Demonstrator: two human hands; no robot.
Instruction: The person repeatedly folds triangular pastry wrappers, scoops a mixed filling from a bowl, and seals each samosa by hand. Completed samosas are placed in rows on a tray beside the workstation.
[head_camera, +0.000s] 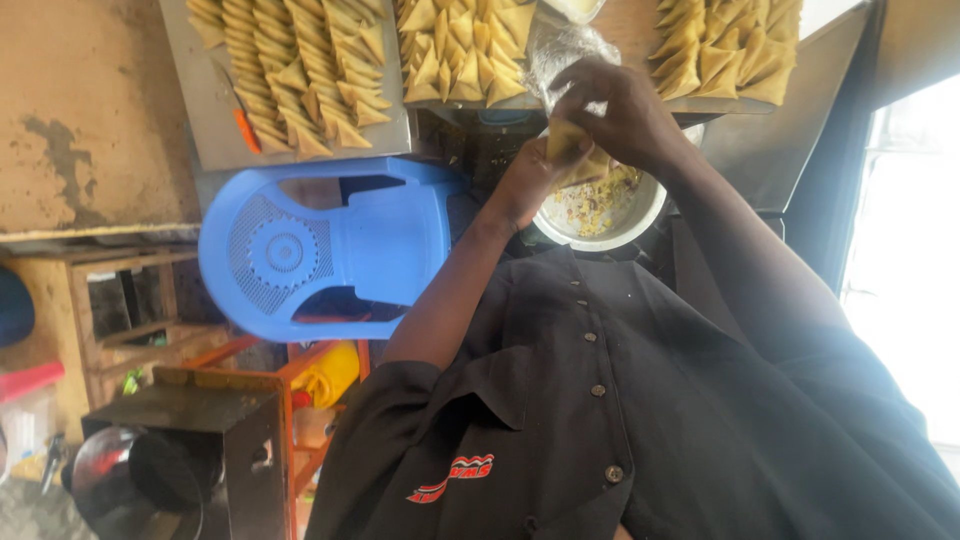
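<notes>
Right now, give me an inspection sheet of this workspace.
Surface: metal trays, mostly covered.
Job's things: a pastry piece held by both hands above a white bowl of filling; rows of folded triangular pastries fill the trays.
Clutter: clear plastic bag beside the hands.
Grippers: left hand grips the pastry from below; right hand pinches it from above.
Cables: nothing seen.
Surroundings: blue plastic chair, wooden crate, dark metal box, bright window.
</notes>
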